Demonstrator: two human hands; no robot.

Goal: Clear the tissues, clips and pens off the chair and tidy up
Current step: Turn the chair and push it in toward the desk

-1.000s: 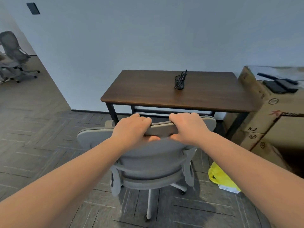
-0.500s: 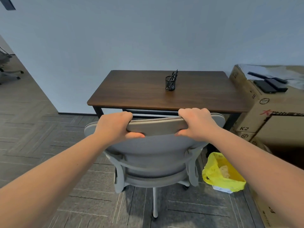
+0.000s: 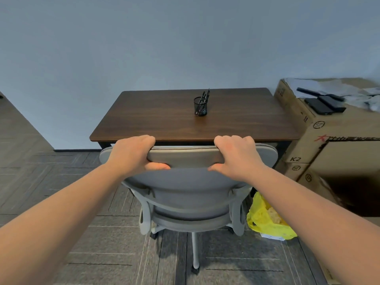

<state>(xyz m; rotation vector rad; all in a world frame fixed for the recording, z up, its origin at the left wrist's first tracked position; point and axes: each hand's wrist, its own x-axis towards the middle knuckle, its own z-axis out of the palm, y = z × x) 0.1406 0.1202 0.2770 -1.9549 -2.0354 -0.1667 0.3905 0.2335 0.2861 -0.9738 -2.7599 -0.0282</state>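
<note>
A grey office chair stands with its back towards me, its top edge right at the front edge of the brown wooden desk. My left hand grips the top of the backrest on the left, and my right hand grips it on the right. On the desk stands a black mesh pen holder with several pens in it. The chair's seat is hidden behind the backrest. A yellow bag with crumpled tissue inside lies on the floor to the right of the chair.
Large cardboard boxes stand to the right of the desk, with dark flat devices and papers on top. A plain wall rises behind the desk. Grey carpet tiles cover the floor to the left.
The chair has rolled forward and straightened, its back now squarely at the desk's front edge. Both hands kept their grip and sit further apart on the backrest.
</note>
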